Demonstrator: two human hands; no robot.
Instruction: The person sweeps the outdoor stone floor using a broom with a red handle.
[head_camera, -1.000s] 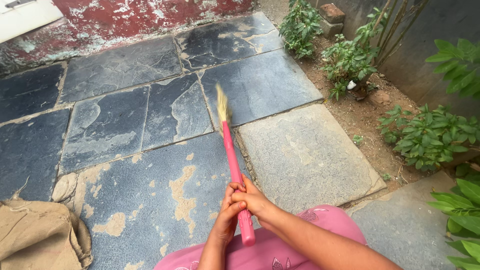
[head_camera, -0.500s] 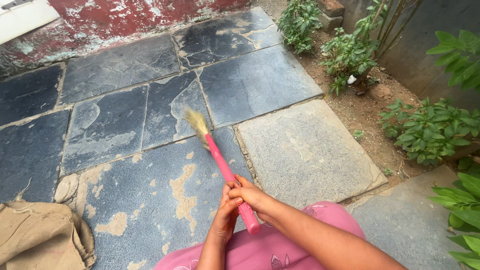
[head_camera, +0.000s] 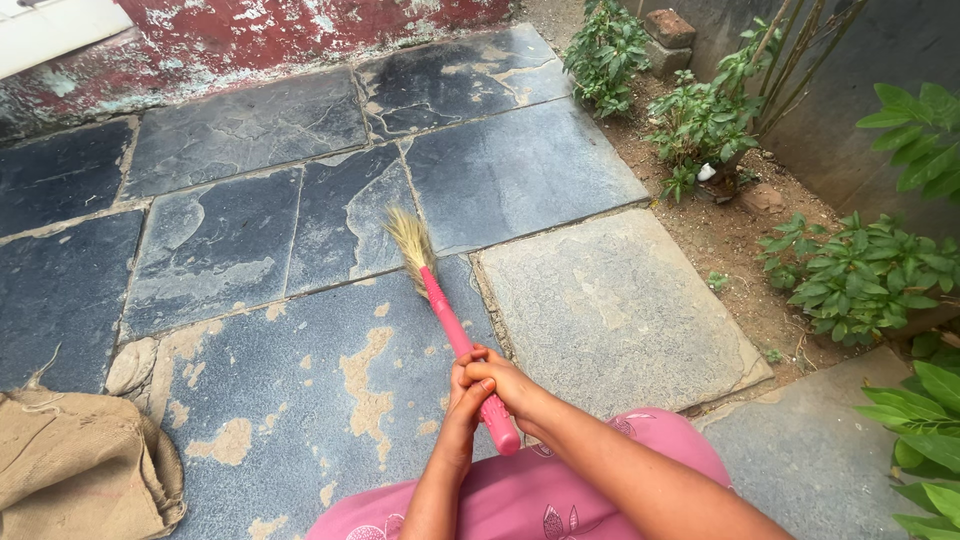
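Both hands grip the pink plastic handle of a short grass broom (head_camera: 455, 335) near its lower end. The right hand (head_camera: 505, 385) is wrapped around the handle with fingers curled shut on it, and the left hand (head_camera: 465, 395) is pressed against it from the left side, fingers also closed around the same handle. The broom slants up and to the left, its straw-coloured bristle head (head_camera: 410, 240) lying over the dark grey stone paving slabs (head_camera: 240, 250), near the joint between two slabs. A pink patterned garment (head_camera: 560, 495) covers the person's lap below the hands. A crumpled brown burlap sack (head_camera: 75, 465) lies at the lower left, and green leafy plants (head_camera: 850, 270) grow in bare soil on the right
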